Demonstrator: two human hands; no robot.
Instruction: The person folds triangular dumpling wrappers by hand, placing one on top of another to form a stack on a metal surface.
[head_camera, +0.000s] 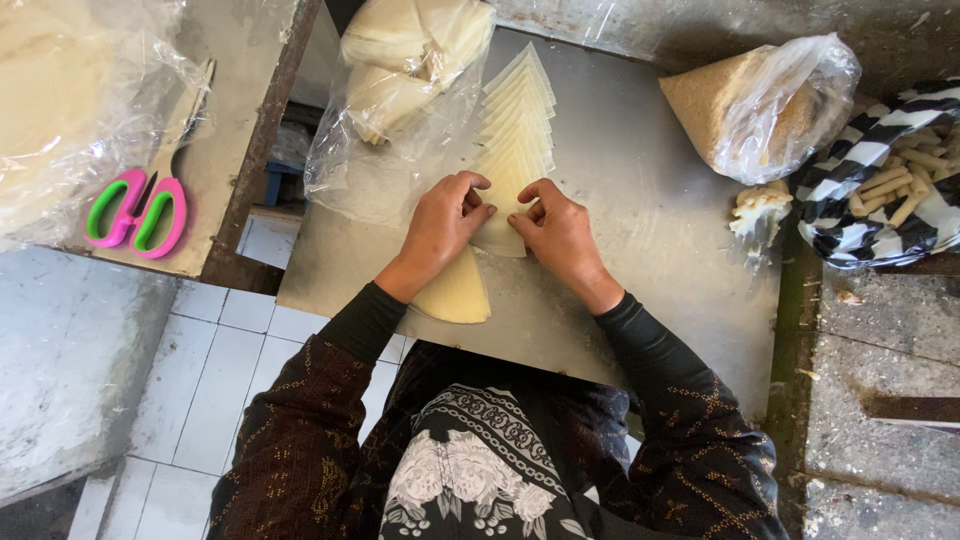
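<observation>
Head view: my left hand (440, 222) and right hand (560, 232) pinch with closed fingers one pale triangular pastry sheet (503, 205) on the grey metal counter (640, 200).

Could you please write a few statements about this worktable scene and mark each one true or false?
1. Both hands, left hand and right hand, touch the nearest wrapper of the fanned row. True.
2. The scissors have blue handles. False: they are pink and green.
3. A clear bag of crumbs lies at the tray's far right corner. True.
4. The rolled pieces lie in a red bowl. False: they lie on black-and-white striped plastic.
5. One triangular wrapper lies under the left wrist. True.
</observation>
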